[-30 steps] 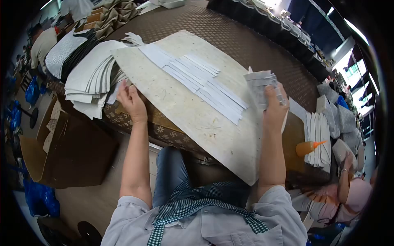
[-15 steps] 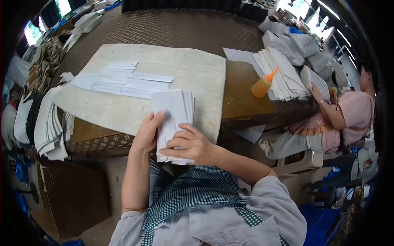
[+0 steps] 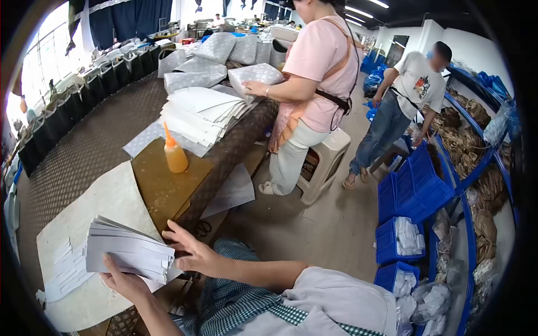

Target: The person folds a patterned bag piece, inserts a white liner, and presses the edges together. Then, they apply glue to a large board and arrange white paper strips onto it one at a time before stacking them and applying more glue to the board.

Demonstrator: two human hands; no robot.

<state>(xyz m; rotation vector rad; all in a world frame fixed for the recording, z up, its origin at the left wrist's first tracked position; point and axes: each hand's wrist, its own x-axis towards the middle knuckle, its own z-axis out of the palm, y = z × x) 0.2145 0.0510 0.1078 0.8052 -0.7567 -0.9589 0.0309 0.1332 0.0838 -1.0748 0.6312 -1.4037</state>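
A thick stack of white paper strips (image 3: 126,255), slightly fanned at its layers, is gripped by my left hand (image 3: 128,284), thumb on top and fingers hidden beneath. My right hand (image 3: 197,252) is open beside the stack's right end, fingers spread apart. More white strips (image 3: 63,283) lie in overlapping rows on the cream sheet (image 3: 106,193) below and left of the stack. Beyond my right hand, an orange-tipped glue bottle (image 3: 176,159) stands upright on a brown board (image 3: 148,167).
Fanned white sheets (image 3: 202,109) and silvery-grey padded pieces (image 3: 216,47) cover the table's far end. A person in pink (image 3: 319,53) stands there, one hand on a padded piece. Another person (image 3: 412,84) is by the shelves. A stool (image 3: 325,162) and blue crates (image 3: 420,182) stand on the right.
The view has swung to the right, bringing the aisle and shelves in. My right hand has come off the stack and opened; my left keeps hold. The person in pink is now standing.
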